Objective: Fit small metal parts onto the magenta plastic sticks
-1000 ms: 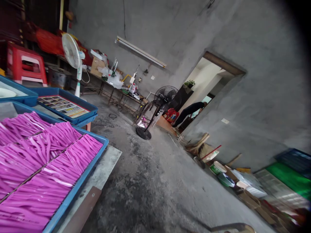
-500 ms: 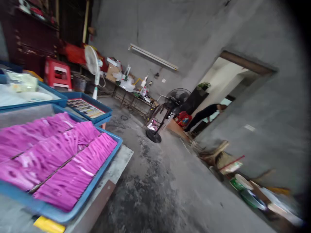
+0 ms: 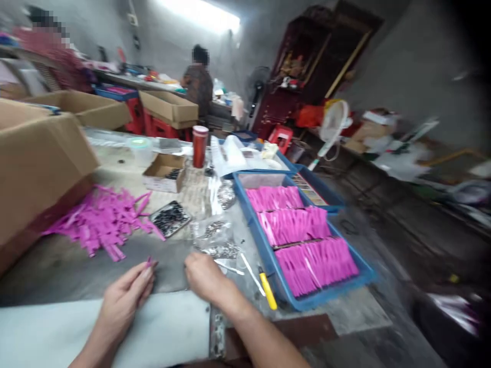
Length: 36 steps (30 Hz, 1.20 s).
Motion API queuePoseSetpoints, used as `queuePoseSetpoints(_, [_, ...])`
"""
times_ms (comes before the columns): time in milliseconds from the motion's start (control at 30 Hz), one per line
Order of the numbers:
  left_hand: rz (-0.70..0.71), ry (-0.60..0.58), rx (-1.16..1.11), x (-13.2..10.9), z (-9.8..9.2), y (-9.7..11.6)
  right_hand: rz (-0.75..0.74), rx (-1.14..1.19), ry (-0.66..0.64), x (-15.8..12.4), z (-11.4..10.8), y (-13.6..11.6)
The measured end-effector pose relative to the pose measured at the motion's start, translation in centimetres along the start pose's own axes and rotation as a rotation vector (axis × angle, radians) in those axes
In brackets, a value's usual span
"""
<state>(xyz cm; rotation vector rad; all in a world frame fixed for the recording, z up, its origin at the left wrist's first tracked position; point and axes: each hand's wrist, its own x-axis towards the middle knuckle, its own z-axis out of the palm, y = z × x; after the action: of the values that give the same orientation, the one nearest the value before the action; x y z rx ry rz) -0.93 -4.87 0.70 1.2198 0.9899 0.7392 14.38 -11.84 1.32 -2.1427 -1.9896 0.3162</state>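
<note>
At the table's (image 3: 65, 268) near edge the left hand (image 3: 123, 301) pinches a pink strip (image 3: 149, 262) between close fingers; the right hand (image 3: 203, 278) curls beside it, and I cannot tell whether it holds anything. The blue tray (image 3: 326, 295) at the right edge holds three rows of strips (image 3: 295, 225); a small cardboard box (image 3: 163, 176) behind holds dark pieces.

I could read no text anywhere; the printed sheet (image 3: 308, 190) just beyond the blue tray (image 3: 252, 223) of pink strips (image 3: 303, 225) was too blurred.
</note>
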Motion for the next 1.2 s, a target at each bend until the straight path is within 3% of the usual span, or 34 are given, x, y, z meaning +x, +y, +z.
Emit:
queuePoseSetpoints(133, [-0.021, -0.011, -0.101, -0.3, 0.6, 0.1, 0.048, 0.128, 0.019, -0.2, -0.7, 0.3])
queuePoseSetpoints(333, [0.033, -0.091, -0.068, -0.5, 0.2, -0.3, 0.126, 0.286, 0.034, -0.3, -1.5, 0.5])
queuePoseSetpoints(733, [0.051, -0.142, -0.044, -0.5, -0.1, -0.8, 0.055, 0.062, -0.127, 0.1, -0.7, -0.3])
queuePoseSetpoints(1000, [0.065, -0.131, -0.021, -0.4, -0.1, -1.1, 0.094, -0.058, -0.160, 0.5, -0.1, -0.6])
queuePoseSetpoints(1200, [0.175, -0.107, 0.069, -0.5, -0.3, -1.3, 0.106, -0.106, -0.149, 0.6, 0.0, -1.0])
